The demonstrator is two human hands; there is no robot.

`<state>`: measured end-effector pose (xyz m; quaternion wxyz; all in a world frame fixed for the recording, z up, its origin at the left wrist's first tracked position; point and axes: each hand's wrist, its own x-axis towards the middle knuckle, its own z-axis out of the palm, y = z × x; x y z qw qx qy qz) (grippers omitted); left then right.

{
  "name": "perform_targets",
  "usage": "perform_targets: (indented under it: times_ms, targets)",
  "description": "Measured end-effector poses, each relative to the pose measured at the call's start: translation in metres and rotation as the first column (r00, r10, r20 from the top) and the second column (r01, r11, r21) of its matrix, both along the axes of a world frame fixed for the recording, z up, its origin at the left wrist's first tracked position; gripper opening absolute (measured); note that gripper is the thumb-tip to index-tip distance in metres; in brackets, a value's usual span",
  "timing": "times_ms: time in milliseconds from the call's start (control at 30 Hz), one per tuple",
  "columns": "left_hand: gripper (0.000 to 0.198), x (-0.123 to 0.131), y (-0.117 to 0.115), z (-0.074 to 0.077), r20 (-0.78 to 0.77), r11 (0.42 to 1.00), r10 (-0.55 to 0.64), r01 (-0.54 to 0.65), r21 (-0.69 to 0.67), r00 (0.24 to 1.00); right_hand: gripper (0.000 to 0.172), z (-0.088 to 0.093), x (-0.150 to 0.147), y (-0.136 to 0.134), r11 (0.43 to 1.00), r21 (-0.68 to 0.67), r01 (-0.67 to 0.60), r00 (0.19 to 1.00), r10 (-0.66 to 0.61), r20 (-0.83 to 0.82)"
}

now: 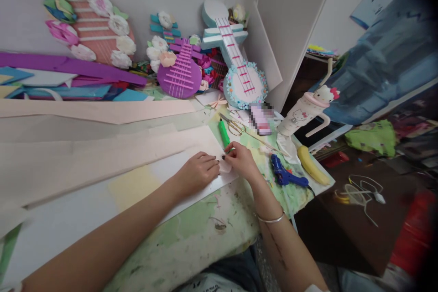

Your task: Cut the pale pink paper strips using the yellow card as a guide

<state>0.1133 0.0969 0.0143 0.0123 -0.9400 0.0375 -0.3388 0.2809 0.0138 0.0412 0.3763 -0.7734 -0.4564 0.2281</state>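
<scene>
A long pale pink sheet (137, 148) of paper or thin foam lies over a white board (65, 212) on the table. Near the sheet's right end, my left hand (200, 173) rests with its fingers laid flat on it, pressing down. My right hand (241, 159) is beside it, thumb and forefinger pinched at the sheet's end; the exact spot between the fingertips is partly hidden. Just beyond the right hand lies a green utility knife (224, 133). A pair of scissors (236, 127) sits behind the knife.
A blue glue gun (286, 174) and a banana (312, 166) lie at the right table edge, near a white tumbler (301, 114). Purple (180, 73) and pale blue (244, 84) instrument-shaped crafts stand at the back. Another pink strip (102, 110) lies behind the sheet.
</scene>
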Motion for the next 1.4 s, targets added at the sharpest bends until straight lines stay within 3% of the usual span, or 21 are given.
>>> perform_targets:
  times_ms: [167, 433, 767, 1400]
  targets:
    - [0.02, -0.004, -0.004, 0.0, -0.022, 0.992, 0.121, -0.122, -0.038, 0.992, 0.013, -0.004, -0.001, 0.0, 0.998, 0.056, -0.014, 0.999, 0.016, -0.034]
    - [0.017, -0.004, -0.002, -0.004, -0.016, 0.988, 0.155, -0.155, 0.011, 0.988, 0.012, -0.004, 0.003, -0.002, 0.994, 0.106, -0.005, 0.996, 0.014, -0.089]
    - [0.023, -0.005, 0.0, 0.003, 0.001, 0.957, 0.275, -0.274, 0.096, 0.961, 0.013, -0.004, 0.0, -0.002, 0.986, 0.167, 0.014, 0.984, 0.016, -0.179]
    - [0.024, -0.007, 0.004, 0.007, 0.168, 0.957, 0.25, -0.27, 0.106, 0.953, 0.018, 0.004, -0.003, -0.006, 0.962, 0.271, 0.029, 0.891, 0.098, -0.443]
